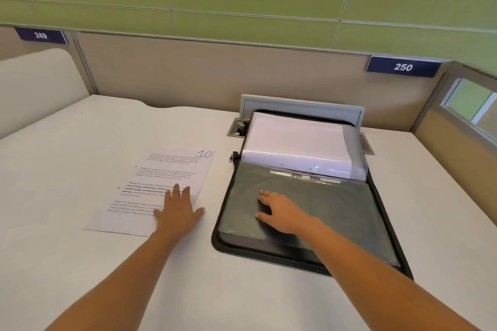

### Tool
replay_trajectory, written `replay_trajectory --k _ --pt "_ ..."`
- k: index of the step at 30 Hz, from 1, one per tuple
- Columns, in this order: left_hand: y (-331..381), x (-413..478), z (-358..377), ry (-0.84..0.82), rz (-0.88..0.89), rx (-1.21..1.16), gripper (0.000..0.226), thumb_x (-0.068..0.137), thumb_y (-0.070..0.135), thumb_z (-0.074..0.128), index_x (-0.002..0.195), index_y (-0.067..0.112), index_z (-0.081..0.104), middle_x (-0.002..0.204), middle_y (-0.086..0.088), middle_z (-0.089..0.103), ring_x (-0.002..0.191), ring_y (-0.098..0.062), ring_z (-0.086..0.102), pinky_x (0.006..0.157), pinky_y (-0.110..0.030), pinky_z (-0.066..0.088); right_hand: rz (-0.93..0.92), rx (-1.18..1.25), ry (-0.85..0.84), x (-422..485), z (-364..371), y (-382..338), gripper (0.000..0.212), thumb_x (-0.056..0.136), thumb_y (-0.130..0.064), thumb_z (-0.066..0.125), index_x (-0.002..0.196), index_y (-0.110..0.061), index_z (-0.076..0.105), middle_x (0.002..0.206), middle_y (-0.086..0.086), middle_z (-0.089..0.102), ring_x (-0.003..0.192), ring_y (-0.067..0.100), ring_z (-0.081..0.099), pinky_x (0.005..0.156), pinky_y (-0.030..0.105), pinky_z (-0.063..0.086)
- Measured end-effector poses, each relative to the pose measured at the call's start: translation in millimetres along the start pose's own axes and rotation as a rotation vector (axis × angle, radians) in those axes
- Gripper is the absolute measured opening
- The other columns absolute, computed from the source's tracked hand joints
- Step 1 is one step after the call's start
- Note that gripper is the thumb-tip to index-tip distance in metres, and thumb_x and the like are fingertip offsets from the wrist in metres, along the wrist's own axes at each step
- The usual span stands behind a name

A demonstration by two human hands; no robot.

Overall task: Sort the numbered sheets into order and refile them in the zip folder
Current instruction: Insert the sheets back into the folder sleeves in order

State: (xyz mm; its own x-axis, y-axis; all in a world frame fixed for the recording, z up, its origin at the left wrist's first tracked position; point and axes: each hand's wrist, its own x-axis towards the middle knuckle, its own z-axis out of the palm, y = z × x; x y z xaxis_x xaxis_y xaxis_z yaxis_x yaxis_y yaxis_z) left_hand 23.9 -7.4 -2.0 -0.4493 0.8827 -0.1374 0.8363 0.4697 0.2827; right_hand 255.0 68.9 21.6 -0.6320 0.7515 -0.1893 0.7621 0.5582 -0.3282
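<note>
the left hand [178,211] lies flat on sheet 10 [158,185]; the right hand [279,211] rests with loose fingers on the open zip folder [309,212] near the table's [80,263] far edge.

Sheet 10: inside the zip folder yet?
No, sheet 10 lies on the table left of the open zip folder, under the left hand.

The left hand [178,212] is hiding the lower right part of the sheet [161,183], whose small print is blurring too much for reading.
</note>
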Motion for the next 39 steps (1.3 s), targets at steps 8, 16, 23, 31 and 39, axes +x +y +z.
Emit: replay_trajectory --k 8,16,23,31,39 --pt "-50 11 -18 -0.138 0.154 0.16 0.051 0.098 0.031 0.035 0.147 0.02 0.023 0.156 0.001 0.015 0.143 -0.019 0.015 0.108 -0.055 0.025 -0.074 0.095 -0.016 44 19 -72 0.057 0.096 -0.031 0.049 0.147 -0.015 0.029 0.156 0.001 0.021 0.142 0.018 0.022 0.114 0.029 0.018" --pt "-85 24 -23 0.073 0.285 -0.059 0.029 0.1 0.017 0.033 0.113 0.008 0.057 0.11 -0.012 0.064 0.1 -0.029 0.057 0.082 -0.034 0.043 0.131 0.476 0.119 79 29 -110 0.051 0.096 -0.04 0.047 0.138 -0.011 0.044 0.142 0.007 0.045 0.128 0.021 0.045 0.107 0.03 0.033" --pt "-97 13 -41 0.241 0.621 -0.17 0.044 0.094 0.038 0.03 0.125 0.03 0.06 0.126 0.017 0.056 0.112 -0.005 0.057 0.089 -0.02 0.045 0.355 1.315 0.374 92 5 -124 0.055 0.094 -0.06 0.03 0.126 -0.019 0.046 0.117 0.005 0.059 0.101 0.025 0.061 0.081 0.035 0.052" --pt "-61 17 -32 0.357 0.884 0.145 0.048 0.058 0.001 0.084 0.101 0.021 0.074 0.097 0.003 0.074 0.083 -0.017 0.071 0.062 -0.027 0.057 0.543 1.439 0.681 47 -16 -61 0.042 0.092 0.005 0.05 0.131 -0.009 0.042 0.109 0.012 0.065 0.076 0.018 0.065 0.063 0.024 0.055" --pt "-5 -11 -15 0.361 1.009 0.125 0.061 0.042 0.002 0.092 0.097 0.022 0.075 0.098 0.005 0.073 0.085 -0.012 0.071 0.07 -0.031 0.057 0.733 1.466 0.76 -33 -7 17 0.039 0.093 -0.031 0.058 0.123 -0.01 0.048 0.11 0.012 0.063 0.082 0.024 0.066 0.062 0.029 0.054"
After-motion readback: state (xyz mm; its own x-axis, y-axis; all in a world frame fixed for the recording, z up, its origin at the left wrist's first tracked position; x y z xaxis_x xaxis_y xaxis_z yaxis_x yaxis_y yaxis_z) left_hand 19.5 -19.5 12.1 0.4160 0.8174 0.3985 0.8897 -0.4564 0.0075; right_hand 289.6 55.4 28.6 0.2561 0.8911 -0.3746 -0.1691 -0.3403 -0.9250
